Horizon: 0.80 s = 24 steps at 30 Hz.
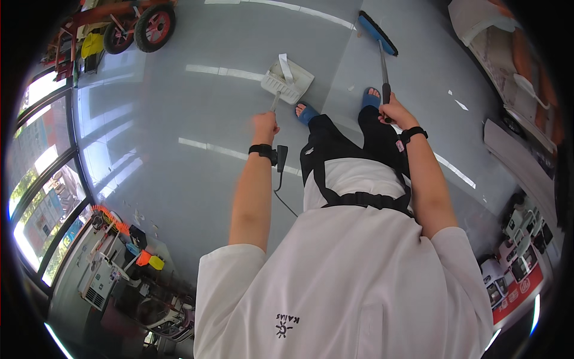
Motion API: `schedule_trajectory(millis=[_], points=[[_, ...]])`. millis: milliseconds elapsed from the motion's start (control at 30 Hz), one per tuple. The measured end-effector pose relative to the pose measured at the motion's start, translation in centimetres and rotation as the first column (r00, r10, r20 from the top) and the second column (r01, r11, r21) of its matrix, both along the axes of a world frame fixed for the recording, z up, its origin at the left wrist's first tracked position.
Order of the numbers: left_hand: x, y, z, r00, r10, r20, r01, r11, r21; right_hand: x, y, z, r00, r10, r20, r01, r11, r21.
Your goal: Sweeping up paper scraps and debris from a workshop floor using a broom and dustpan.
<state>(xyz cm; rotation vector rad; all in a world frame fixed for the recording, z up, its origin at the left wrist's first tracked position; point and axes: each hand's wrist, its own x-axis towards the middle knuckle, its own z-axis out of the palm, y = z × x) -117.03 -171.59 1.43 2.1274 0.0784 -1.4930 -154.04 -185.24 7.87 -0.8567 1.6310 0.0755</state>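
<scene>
My left hand [266, 126] grips the handle of a white dustpan [298, 80], whose pan is at the floor ahead of my left foot. A strip of white scrap [284, 67] lies across the pan. My right hand [397, 112] is closed around the dark grip of a push broom, its shaft [384, 65] running up and away from me. The broom's blue head [376, 31] with black bristles is farther out, to the right of the dustpan and apart from it.
Pale scraps [461, 105] dot the grey floor [215, 103] on the right. A red-wheeled cart [154, 28] stands at the far left beside glass panes [45, 166]. Vehicle body panels [515, 152] line the right side. Machines and an orange coiled hose [111, 216] are at lower left.
</scene>
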Motion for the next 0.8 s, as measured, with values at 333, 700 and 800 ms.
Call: schedule_trajectory(millis=[333,700,800], points=[[-1.7,-2.9,-3.6,0.997,0.015,0.079,-0.011,0.999,-0.048,1.3,0.4,3.7,0.998,0.003,-0.057,-0.001,0.999,0.036],[-0.3,-4.2,-5.9,0.865,-0.408,0.293,0.429,0.903,-0.011,6.3,3.2,13.6,0.953,0.003,0.303,-0.121,0.920,0.373],[-0.4,-3.8,-4.5,0.900,-0.345,0.265,0.375,0.924,-0.070,5.5,2.4,15.5,0.942,-0.017,0.335,-0.118,0.918,0.379]])
